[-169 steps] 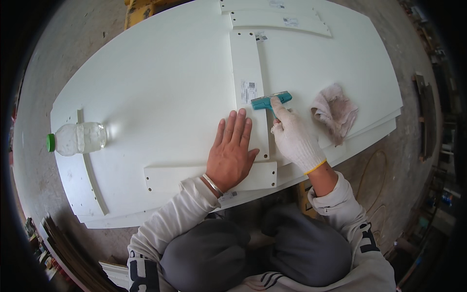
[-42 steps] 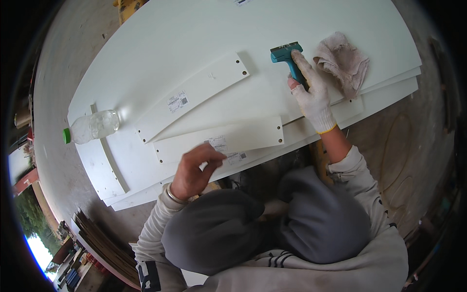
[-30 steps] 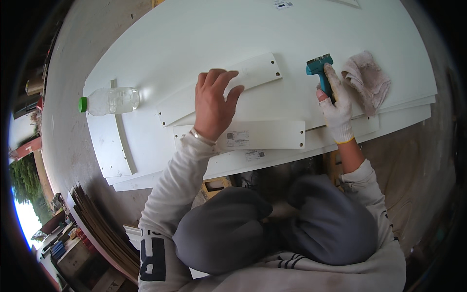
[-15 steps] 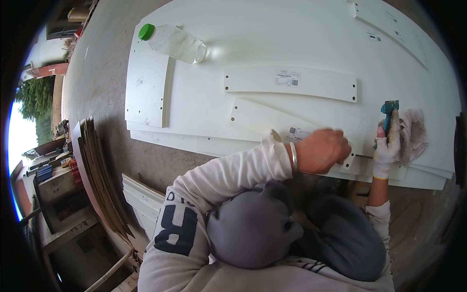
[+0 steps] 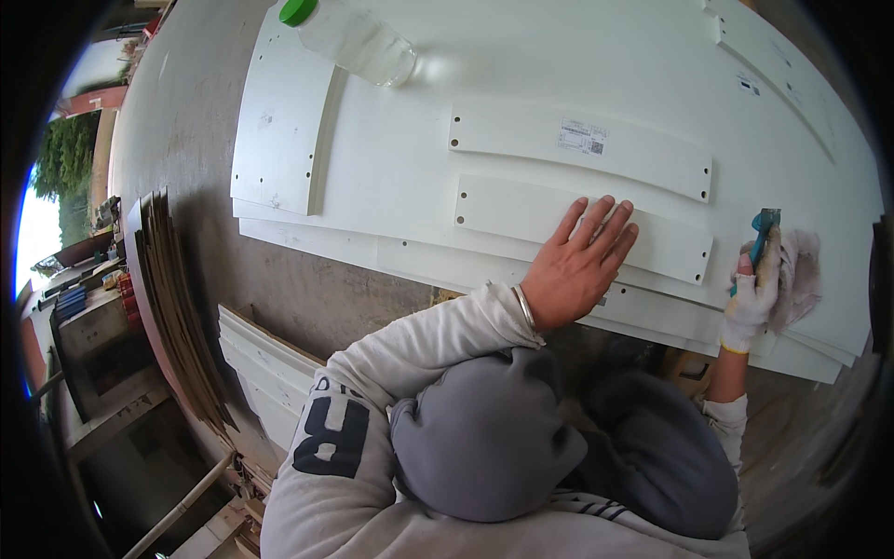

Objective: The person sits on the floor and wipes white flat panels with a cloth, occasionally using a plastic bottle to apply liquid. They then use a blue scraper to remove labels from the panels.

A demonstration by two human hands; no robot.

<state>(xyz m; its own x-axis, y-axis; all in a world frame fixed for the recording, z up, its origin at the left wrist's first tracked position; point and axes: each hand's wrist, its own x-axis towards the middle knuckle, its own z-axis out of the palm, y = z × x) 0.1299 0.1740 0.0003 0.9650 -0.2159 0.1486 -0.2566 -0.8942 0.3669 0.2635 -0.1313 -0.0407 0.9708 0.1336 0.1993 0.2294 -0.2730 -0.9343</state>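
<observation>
My left hand (image 5: 575,270), bare with a silver bangle at the wrist, lies over the nearer of two white board strips (image 5: 503,205). Its fingers are straight and apart, and they hold nothing. That strip has dark holes at both ends; part of it is under my hand. Just beyond it is a second white strip (image 5: 512,130) bearing a paper label (image 5: 583,137). At the right, my right hand (image 5: 751,296) wears a white glove and is closed round a teal-handled scraper (image 5: 765,224) with a short metal blade. A crumpled pale cloth (image 5: 801,270) lies against that hand.
Large white panels (image 5: 391,186) are stacked beneath the strips. A clear bottle with a green cap (image 5: 358,42) lies on its side at the far left, near a drilled white board (image 5: 279,140). Another labelled strip (image 5: 773,70) is far right. Thin brown sheets (image 5: 177,307) lean at the left.
My left hand has gone from curled to flat with fingers spread. The nearer strip, slanted before, now lies nearly parallel to the other strip. My right hand still holds the scraper.
</observation>
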